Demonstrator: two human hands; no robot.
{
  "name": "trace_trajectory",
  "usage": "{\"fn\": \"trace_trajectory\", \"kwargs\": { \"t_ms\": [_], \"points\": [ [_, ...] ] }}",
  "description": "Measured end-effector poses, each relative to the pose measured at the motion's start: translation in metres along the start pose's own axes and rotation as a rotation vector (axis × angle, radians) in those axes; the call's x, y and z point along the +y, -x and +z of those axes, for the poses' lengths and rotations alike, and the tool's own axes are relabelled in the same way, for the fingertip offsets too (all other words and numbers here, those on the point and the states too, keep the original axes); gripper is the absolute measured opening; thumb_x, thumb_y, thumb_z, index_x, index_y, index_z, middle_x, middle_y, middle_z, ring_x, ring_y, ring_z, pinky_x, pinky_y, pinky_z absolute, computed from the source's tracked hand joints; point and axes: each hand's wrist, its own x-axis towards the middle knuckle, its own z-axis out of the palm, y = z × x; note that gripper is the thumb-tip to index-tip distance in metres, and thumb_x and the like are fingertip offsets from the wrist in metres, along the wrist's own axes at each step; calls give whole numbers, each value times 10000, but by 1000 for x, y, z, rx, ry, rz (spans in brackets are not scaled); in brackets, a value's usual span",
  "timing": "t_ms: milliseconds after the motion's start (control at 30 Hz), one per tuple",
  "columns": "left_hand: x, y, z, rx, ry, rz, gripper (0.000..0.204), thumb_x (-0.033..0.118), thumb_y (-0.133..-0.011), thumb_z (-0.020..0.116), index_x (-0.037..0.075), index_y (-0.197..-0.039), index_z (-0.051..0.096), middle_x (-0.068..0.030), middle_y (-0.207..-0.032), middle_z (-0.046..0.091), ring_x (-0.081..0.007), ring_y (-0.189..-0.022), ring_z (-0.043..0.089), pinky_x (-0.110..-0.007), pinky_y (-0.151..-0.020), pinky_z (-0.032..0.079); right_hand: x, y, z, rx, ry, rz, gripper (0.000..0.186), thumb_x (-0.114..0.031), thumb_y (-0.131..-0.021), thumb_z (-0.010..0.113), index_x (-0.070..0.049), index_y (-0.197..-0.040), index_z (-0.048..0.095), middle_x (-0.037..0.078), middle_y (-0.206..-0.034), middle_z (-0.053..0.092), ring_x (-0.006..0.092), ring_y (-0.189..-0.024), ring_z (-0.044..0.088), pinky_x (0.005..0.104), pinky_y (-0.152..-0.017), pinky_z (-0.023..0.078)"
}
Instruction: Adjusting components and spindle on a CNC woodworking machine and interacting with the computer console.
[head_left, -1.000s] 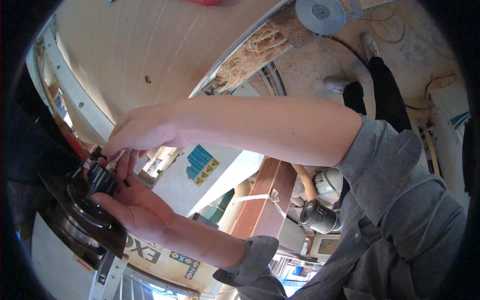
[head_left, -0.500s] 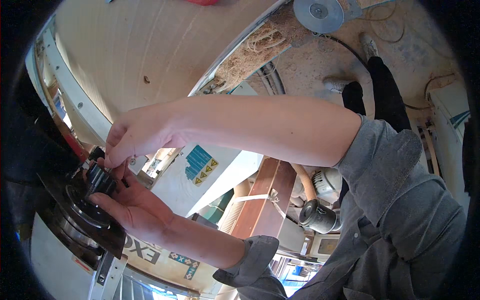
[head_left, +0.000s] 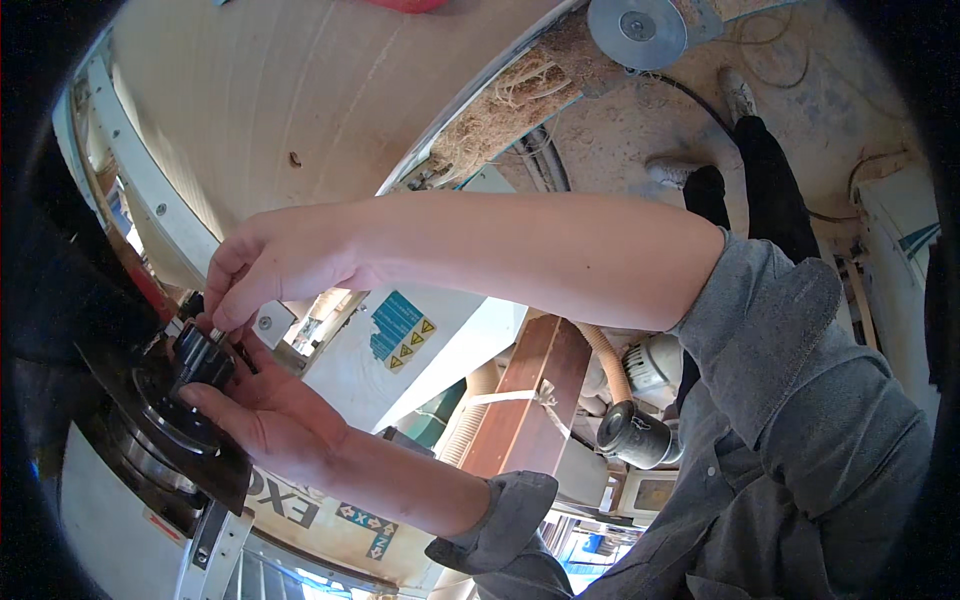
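Observation:
My left hand [head_left: 250, 425] grips a black component [head_left: 200, 355] with thumb and fingers, beside a dark round metal housing on a plate [head_left: 165, 410] at the left of the view. Just above it, my right hand [head_left: 255, 265] pinches a small metal piece [head_left: 218, 334] at the component's top; the piece is mostly hidden by fingers. My right forearm reaches across the middle, over a white panel [head_left: 380, 380] with yellow warning triangles. A white curved rail [head_left: 140, 175] with bolts runs above the hands.
A large board surface [head_left: 300, 90] fills the upper left, with a sawdust-covered ledge [head_left: 500, 100] and a silver disc [head_left: 637, 30] beside it. Below are a strapped wooden beam [head_left: 520, 420], an orange hose [head_left: 605, 355] and a black canister [head_left: 640, 435]. A person's dark-trousered legs [head_left: 760, 170] show at upper right.
My right hand's fingers have curled differently, its thumb and index tip shifting slightly over the component's top. My left hand stays in place around the black component.

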Motion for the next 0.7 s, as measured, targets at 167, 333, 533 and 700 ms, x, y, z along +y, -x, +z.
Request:
{"fn": "trace_trajectory", "kwargs": {
  "t_ms": [167,333,533,700],
  "points": [
    [1,0,-2,-63,2,3,389,306,-1001,546,92,-1317,468,-157,-1316,530,-261,-1248,514,-408,-1091,441,1,-2,-1,-27,19,-4,246,-176,-863,706,-18,-1050,681,68,-994,704,132,-934,643,251,-825,460],
    [0,4,-2,-12,-6,-3,400,301,-997,554,107,-1335,461,-147,-1332,527,-256,-1247,516,-406,-1087,445,2,4,2,26,75,-20,204,-171,-866,712,-9,-986,682,64,-913,716,124,-903,662,257,-804,481],
    [4,0,1,-19,-18,22,410,310,-996,555,121,-1346,454,-142,-1322,533,-251,-1229,527,-415,-1084,434,9,-1,9,92,157,-257,180,-175,-873,722,-6,-929,690,68,-831,721,122,-788,675,268,-706,496],
    [-2,-2,-3,-31,-13,3,422,327,-996,554,127,-1353,448,-131,-1310,539,-245,-1212,532,-414,-1075,420,6,4,9,180,369,-242,244,-208,-915,662,-1,-1043,649,85,-890,730,125,-850,671,287,-739,507]
  ]
}}
